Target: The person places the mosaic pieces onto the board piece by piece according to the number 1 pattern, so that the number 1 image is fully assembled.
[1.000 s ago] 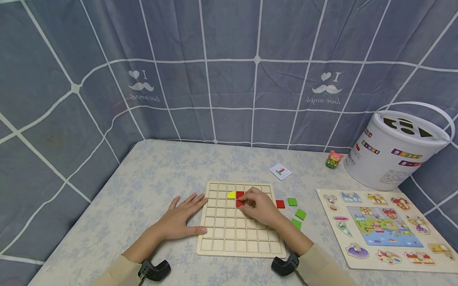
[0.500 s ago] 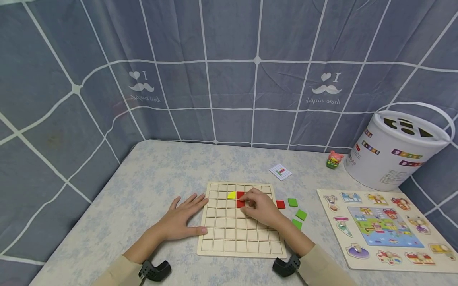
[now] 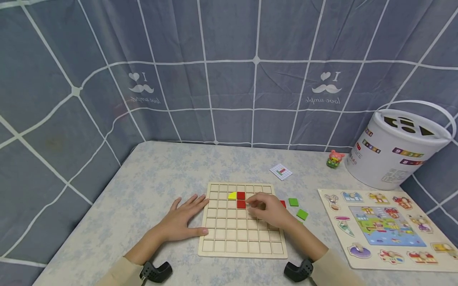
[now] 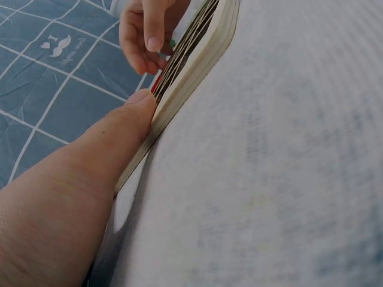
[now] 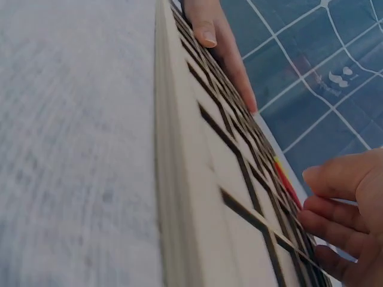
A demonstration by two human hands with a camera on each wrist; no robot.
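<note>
A wooden grid board (image 3: 223,247) lies flat on the table. Two red square tiles, one upper (image 3: 241,195) and one lower (image 3: 241,204), sit in its cells, with a yellow piece (image 3: 232,196) left of the upper one. My left hand (image 3: 179,222) lies spread at the board's left side, fingertips and thumb on its edge. Over the right part of the grid is my right hand (image 3: 270,209), just right of the red tiles, fingers loosely bent. In the right wrist view nothing shows between the thumb and fingers of that hand (image 5: 353,209).
Right of the board lie a loose red tile (image 3: 283,203), partly hidden by my right hand, and green tiles (image 3: 293,202). Behind them is a small pattern card (image 3: 281,171). A picture puzzle board (image 3: 336,234), a white bucket (image 3: 386,159) and a small figurine (image 3: 334,159) stand farther right.
My right hand has drawn back to the right from the red tiles, leaving both in full view, and now covers part of the loose red tile. The left hand has stayed put.
</note>
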